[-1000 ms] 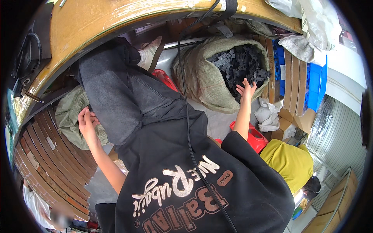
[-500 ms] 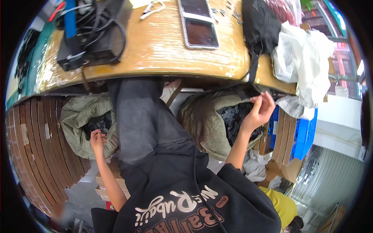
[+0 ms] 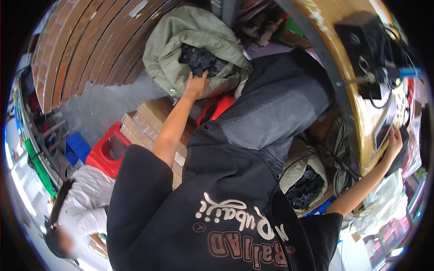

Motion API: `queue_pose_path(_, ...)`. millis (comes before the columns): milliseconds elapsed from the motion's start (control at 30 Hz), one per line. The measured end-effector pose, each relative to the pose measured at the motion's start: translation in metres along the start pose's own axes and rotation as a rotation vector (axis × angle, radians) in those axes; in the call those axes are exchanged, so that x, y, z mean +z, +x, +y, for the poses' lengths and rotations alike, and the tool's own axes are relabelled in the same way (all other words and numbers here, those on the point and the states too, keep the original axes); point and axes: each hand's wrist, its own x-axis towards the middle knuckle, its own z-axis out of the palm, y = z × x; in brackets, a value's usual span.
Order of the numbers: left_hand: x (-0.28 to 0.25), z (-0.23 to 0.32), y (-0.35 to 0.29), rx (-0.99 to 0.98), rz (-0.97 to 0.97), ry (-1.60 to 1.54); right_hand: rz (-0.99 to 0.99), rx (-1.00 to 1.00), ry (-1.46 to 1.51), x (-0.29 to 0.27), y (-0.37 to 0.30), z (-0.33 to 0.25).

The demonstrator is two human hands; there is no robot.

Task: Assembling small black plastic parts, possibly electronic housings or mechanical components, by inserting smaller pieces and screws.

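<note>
My left hand (image 3: 197, 86) is at the mouth of a grey-green woven sack (image 3: 165, 49), over the small black pieces (image 3: 203, 58) inside it. Its fingers are apart, tips at the pieces, and I see nothing held. Far to the right, my right hand (image 3: 392, 143) is at the wooden table (image 3: 361, 131), beside a phone-like device (image 3: 383, 128) with a dark screen. Whether those fingers grip anything is too small to make out. A second sack (image 3: 290, 177), also holding black pieces (image 3: 305, 189), stands right of my legs.
Flattened cardboard (image 3: 86, 49) is stacked beyond the left sack. Cardboard boxes (image 3: 156, 115) and a red stool (image 3: 104, 156) stand left of me, with a person in a light top (image 3: 86, 198) behind. A black box with cables (image 3: 357, 49) sits on the table.
The view has swung to the left, bringing the left sack nearer the middle. My right hand has left the space above the right sack for the table. My left hand stays by its sack, fingers spread more.
</note>
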Motion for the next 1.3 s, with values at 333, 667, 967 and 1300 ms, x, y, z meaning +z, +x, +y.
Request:
queue_pose_path(333, 0.017, -0.024, 0.016, -0.316, -0.499, -0.319, -0.176, 0.303, 0.266, -0.023, -0.024, -0.019)
queue_pose_path(667, 0.049, -0.048, 0.122, -0.640, 0.063, -0.568, 0.038, 0.072, 0.360, 0.009, -0.056, -0.034)
queue_pose_path(967, 0.029, -0.016, 0.118, -0.633, -0.119, -0.735, 0.541, -0.041, 0.404, 0.033, -0.092, -0.079)
queue_pose_path(1300, -0.026, -0.049, 0.007, -0.675, 0.357, -1.608, 0.534, -0.063, 0.504, 0.038, -0.091, -0.093)
